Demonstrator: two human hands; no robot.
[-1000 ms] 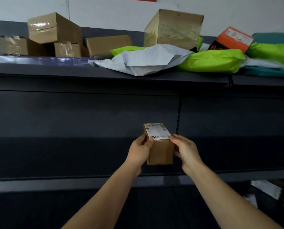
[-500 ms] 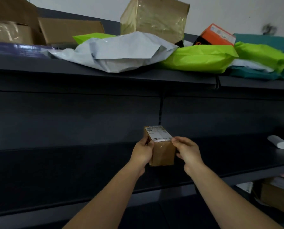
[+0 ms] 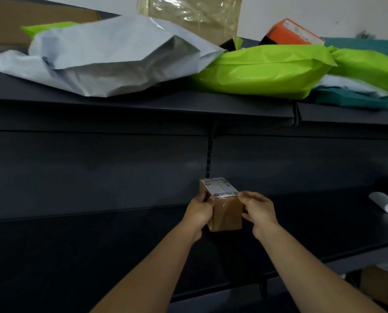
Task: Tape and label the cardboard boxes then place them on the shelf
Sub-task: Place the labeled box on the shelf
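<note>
Cardboard box (image 3: 228, 215) gripped between left hand (image 3: 198, 211) and right hand (image 3: 259, 211) over dark shelf (image 3: 120, 233), white roll (image 3: 385, 203) lying well right.

Dark shelf (image 3: 324, 224) with white roll (image 3: 385, 202)

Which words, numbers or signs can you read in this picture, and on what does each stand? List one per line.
No text here can be read.
White label on top of the small cardboard box: printed lines and a small round mark, too blurred to read.
Pale label on the orange box on the top shelf: too blurred to read.
</note>
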